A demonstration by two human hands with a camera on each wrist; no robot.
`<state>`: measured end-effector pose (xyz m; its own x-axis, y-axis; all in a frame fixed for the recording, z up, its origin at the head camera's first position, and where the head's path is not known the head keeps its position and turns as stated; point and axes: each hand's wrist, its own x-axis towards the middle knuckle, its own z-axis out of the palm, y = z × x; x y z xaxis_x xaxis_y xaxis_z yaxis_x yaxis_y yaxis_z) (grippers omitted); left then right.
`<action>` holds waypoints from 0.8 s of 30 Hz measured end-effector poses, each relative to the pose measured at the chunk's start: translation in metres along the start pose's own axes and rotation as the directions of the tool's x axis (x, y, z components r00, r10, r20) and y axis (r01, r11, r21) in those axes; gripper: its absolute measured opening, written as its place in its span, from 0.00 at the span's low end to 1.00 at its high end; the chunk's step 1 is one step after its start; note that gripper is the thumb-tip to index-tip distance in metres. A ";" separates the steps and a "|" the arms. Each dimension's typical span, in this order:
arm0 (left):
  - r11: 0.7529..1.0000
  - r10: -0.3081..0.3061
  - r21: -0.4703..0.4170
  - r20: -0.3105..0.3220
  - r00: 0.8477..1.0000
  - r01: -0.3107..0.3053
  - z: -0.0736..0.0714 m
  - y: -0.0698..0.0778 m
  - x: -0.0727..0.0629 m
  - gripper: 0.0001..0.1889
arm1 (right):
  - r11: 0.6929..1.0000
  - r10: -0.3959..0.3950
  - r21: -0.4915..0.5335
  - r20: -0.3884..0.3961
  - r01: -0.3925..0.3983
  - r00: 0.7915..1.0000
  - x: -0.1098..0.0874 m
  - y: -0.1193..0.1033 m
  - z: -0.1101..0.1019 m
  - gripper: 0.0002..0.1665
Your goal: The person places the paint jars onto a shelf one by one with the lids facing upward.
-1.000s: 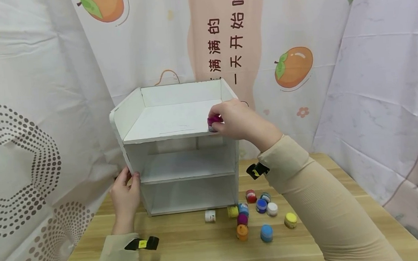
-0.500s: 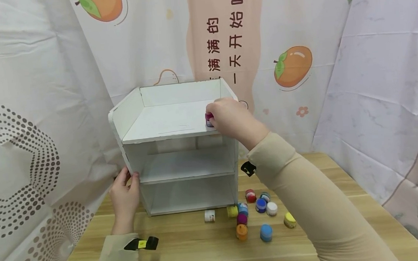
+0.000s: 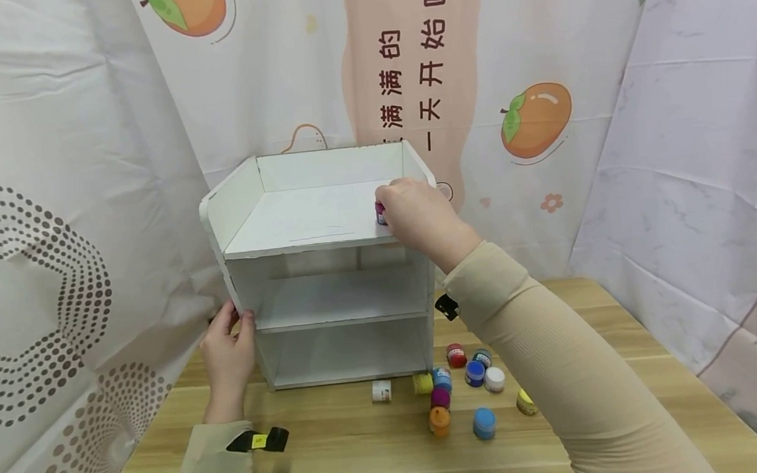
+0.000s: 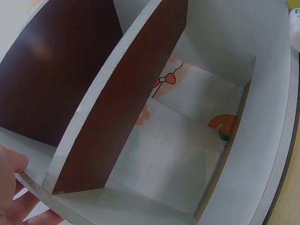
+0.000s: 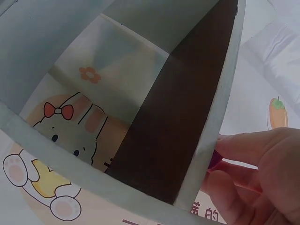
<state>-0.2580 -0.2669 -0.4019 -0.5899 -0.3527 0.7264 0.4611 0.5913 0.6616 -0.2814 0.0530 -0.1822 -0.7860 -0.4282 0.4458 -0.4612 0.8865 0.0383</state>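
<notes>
A person's right hand (image 3: 419, 215) held a magenta jar (image 3: 380, 213) at the right front of the top board of a white shelf unit (image 3: 307, 211), just above the center of the frame. Thumb and fingers were clamped on the jar, mostly hiding it; whether its base touched the board could not be told. At lower left, the left hand (image 3: 227, 350) gripped the unit's left side panel, its thumb at the front edge and its fingers around the outer side.

On the wooden table (image 3: 341, 459), small jars lay and stood in the lower center and lower right of the frame. A white jar (image 3: 381, 391) was before the unit's bottom edge. To its right, a yellow jar (image 3: 422, 383), a blue jar (image 3: 442, 380), a purple jar (image 3: 440, 398) and an orange jar (image 3: 440, 421) bunched together. Farther right were a red jar (image 3: 456, 356), a dark blue jar (image 3: 474, 373) and a white-lidded jar (image 3: 494, 380), with a light blue jar (image 3: 484, 423) below them, nearer the frame's bottom. The right sleeve (image 3: 558, 356) partly covered a yellow-lidded jar (image 3: 525, 402). A fruit-printed curtain (image 3: 288, 74) filled the upper frame.
</notes>
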 end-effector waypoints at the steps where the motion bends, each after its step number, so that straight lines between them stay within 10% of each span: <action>1: 1.000 0.000 0.003 0.000 1.000 0.000 0.000 0.000 0.000 0.16 | 1.000 0.000 0.002 -0.003 0.000 1.000 0.000 0.000 0.000 0.06; 16: 1.000 0.006 0.014 -0.016 1.000 -0.006 0.002 0.000 -0.001 0.16 | 0.998 -0.040 0.040 -0.105 0.044 0.994 -0.016 0.010 -0.001 0.15; 24: 1.000 0.007 0.013 -0.010 1.000 -0.007 0.001 0.002 -0.001 0.16 | 0.964 -0.143 0.172 -0.299 0.201 0.943 -0.045 0.015 0.001 0.13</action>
<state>-0.2573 -0.2647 -0.4016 -0.5801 -0.3552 0.7330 0.4568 0.6032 0.6538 -0.2535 0.0856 -0.2027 -0.5522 -0.4785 0.6827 -0.6739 0.7383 -0.0276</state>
